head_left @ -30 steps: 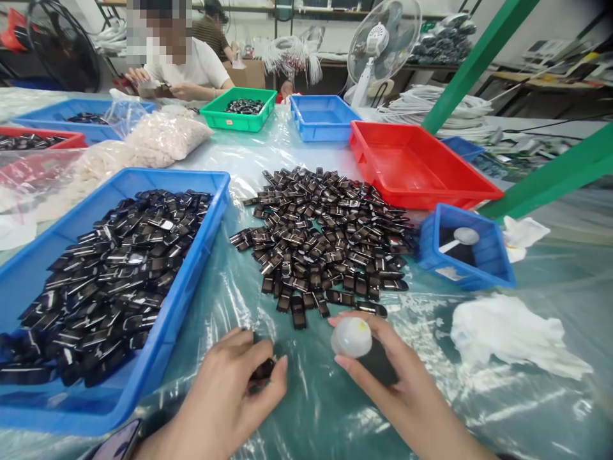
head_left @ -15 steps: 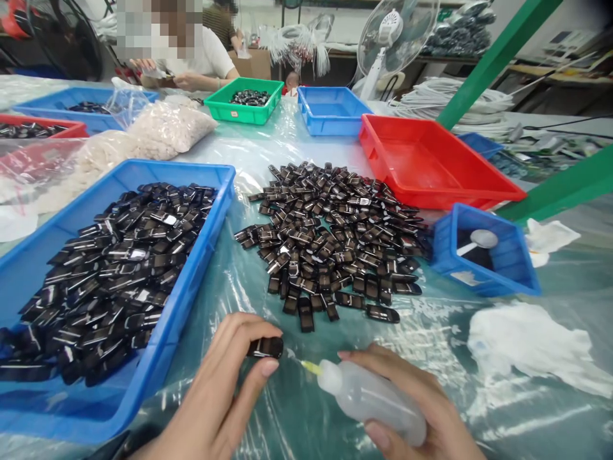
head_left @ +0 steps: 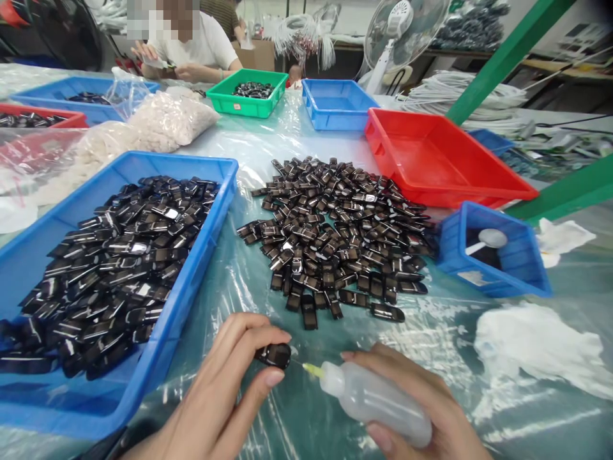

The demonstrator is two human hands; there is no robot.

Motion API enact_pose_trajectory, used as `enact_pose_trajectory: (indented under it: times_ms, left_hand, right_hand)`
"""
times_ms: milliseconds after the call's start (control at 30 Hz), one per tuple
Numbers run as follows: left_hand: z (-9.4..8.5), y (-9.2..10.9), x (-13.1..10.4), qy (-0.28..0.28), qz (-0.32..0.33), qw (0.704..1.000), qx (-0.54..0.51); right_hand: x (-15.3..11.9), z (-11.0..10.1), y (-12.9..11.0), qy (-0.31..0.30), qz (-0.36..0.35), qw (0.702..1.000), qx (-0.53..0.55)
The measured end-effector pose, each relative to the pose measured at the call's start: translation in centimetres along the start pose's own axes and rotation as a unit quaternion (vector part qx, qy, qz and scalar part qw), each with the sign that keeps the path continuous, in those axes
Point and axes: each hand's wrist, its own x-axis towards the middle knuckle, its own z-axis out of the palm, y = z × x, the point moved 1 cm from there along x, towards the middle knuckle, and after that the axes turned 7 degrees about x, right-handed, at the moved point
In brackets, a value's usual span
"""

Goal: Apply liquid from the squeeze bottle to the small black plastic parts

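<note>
My left hand [head_left: 230, 383] pinches a small glossy black piece [head_left: 274, 355] between thumb and fingers, low in the centre. In my right hand [head_left: 416, 390] lies a translucent squeeze bottle [head_left: 378, 396], tilted so its yellow-based needle tip [head_left: 312, 370] points left at the black piece. The thin needle's end is close to the piece; whether it touches, I cannot tell. Beyond both hands spreads a pile of similar black pieces [head_left: 335, 236] on the plastic-covered table [head_left: 230, 281]. More of them fill a big blue tray [head_left: 186, 281] on the left.
On the right are a red tray [head_left: 445, 160], a small blue bin [head_left: 502, 268] with a spoon [head_left: 492, 239], and a white cloth [head_left: 541, 345]. A green tray [head_left: 246, 105], blue tray [head_left: 340, 118] and plastic bag [head_left: 172, 118] lie farther back. A person sits opposite.
The black piece in my left hand has turned slightly and shows more of its flat face. The needle tip remains near it. The whole view has shifted a little.
</note>
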Motion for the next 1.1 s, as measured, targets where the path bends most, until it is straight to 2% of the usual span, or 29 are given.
enact_pose_trajectory:
  times_ms: [133, 333, 567, 733, 967, 1100]
  left_hand:
    - [-0.1, 0.0, 0.0, -0.001, 0.005, 1.000, 0.004]
    - [-0.2, -0.1, 0.0, -0.015, 0.010, 1.000, 0.014]
    - [-0.6, -0.1, 0.0, -0.033, 0.041, 0.998, 0.034]
    - [-0.7, -0.1, 0.0, -0.042, 0.049, 0.997, 0.051]
    - [-0.6, -0.2, 0.0, -0.057, 0.064, 0.994, 0.066]
    - [-0.5, -0.3, -0.1, -0.052, 0.069, 0.995, 0.041]
  right_hand:
    - [0.6, 0.0, -0.4, 0.035, -0.023, 0.999, 0.001]
    - [0.7, 0.2, -0.3, 0.044, -0.039, 0.998, -0.002]
    - [1.0, -0.1, -0.7, 0.012, -0.018, 0.999, 0.026]
    - [0.8, -0.4, -0.9, -0.013, -0.023, 1.000, 0.002]
    - [0.9, -0.4, -1.1, -0.018, -0.029, 0.999, -0.006]
    - [1.0, -0.3, -0.8, -0.027, -0.015, 0.999, 0.009]
